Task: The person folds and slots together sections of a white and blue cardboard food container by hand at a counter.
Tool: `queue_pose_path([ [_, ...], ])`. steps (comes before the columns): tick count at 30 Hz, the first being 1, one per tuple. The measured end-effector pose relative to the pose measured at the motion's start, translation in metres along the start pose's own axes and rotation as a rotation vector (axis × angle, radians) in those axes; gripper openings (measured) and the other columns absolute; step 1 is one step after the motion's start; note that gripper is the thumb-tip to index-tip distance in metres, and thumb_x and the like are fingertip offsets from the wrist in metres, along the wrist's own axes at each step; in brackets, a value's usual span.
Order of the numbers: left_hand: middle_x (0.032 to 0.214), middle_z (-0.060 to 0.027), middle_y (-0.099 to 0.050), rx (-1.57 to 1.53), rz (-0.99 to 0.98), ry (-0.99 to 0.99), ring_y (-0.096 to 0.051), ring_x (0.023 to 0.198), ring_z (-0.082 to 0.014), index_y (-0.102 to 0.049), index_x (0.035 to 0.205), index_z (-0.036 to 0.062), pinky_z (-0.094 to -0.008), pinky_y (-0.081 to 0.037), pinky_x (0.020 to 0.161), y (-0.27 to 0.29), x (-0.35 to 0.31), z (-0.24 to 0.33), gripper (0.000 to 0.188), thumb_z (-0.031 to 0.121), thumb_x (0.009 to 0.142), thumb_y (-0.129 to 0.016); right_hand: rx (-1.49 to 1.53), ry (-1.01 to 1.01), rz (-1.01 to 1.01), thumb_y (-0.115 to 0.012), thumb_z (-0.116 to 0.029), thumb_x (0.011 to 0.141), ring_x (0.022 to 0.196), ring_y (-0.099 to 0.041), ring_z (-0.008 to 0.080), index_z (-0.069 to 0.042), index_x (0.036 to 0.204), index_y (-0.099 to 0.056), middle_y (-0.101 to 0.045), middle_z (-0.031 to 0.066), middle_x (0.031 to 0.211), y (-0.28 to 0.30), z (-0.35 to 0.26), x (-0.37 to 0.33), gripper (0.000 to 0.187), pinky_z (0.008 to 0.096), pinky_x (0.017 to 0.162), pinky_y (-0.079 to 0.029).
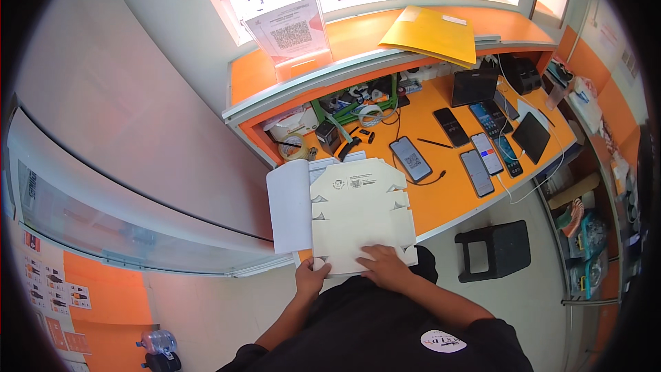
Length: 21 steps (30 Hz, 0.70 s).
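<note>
A flat, unfolded cream cardboard box blank (358,210) lies on the near left end of the orange desk (441,200). My left hand (311,278) grips its near left corner at the desk's edge. My right hand (385,266) presses flat on its near edge, fingers spread. A white sheet or flap (289,210) sticks out from under the blank on its left side.
Several phones (482,155) and tablets (531,136) lie on the right half of the desk. A tape roll (293,146), cables and small tools crowd the back. A yellow folder (430,34) rests on the raised counter. A black stool (492,249) stands on the floor to my right.
</note>
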<state>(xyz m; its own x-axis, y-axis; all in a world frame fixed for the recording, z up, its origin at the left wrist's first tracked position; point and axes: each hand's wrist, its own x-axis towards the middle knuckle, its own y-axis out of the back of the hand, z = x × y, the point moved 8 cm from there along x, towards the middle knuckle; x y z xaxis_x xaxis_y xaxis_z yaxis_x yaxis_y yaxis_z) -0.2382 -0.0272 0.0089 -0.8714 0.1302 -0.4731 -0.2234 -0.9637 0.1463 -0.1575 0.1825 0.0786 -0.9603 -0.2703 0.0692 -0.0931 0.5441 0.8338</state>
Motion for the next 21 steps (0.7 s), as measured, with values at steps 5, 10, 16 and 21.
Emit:
queue_pose_path([
  [5,0.094,-0.0139,-0.068,0.355,0.301,-0.227,-0.068,0.083,-0.0249,-0.057,0.108,-0.0046,-0.0364,-0.054,0.076,0.002,-0.019,0.028,0.042,0.014,0.078,-0.08,-0.171,-0.036,-0.161,-0.073,-0.039,0.086,0.139,-0.04,0.0391,-0.004,0.134,-0.057,-0.046,0.0216,0.147,-0.031,-0.015,0.049,0.062,0.0549,0.113,-0.034],
  [10,0.096,-0.0207,-0.059,0.547,0.217,-0.581,-0.061,0.088,-0.0388,-0.055,0.106,-0.0012,-0.046,-0.05,0.077,-0.025,-0.039,0.05,0.031,0.004,0.079,-0.07,-0.29,-0.07,-0.258,-0.073,-0.041,0.084,0.14,-0.039,0.0414,0.001,0.132,-0.056,-0.046,0.0236,0.146,-0.045,-0.013,0.055,0.066,0.0582,0.111,-0.036],
  [16,0.095,-0.0166,-0.056,0.995,-0.09,-0.745,-0.06,0.084,-0.0354,-0.055,0.096,0.001,-0.0426,-0.051,0.073,-0.072,-0.046,0.059,0.011,0.007,0.087,-0.056,-0.362,-0.041,-0.232,-0.07,-0.037,0.083,0.134,-0.048,0.0403,-0.002,0.128,-0.061,-0.055,0.0224,0.139,-0.054,-0.007,0.057,0.058,0.0541,0.105,-0.044],
  [21,0.094,-0.0123,-0.057,1.423,0.11,-0.946,-0.063,0.076,-0.0242,-0.057,0.097,0.0029,-0.0367,-0.052,0.064,-0.107,-0.059,0.049,0.014,0.012,0.087,-0.058,-0.174,0.039,0.038,-0.066,-0.026,0.087,0.132,-0.055,0.0281,-0.012,0.126,-0.068,-0.061,0.0115,0.139,-0.046,0.012,0.037,0.041,0.0417,0.106,-0.048],
])
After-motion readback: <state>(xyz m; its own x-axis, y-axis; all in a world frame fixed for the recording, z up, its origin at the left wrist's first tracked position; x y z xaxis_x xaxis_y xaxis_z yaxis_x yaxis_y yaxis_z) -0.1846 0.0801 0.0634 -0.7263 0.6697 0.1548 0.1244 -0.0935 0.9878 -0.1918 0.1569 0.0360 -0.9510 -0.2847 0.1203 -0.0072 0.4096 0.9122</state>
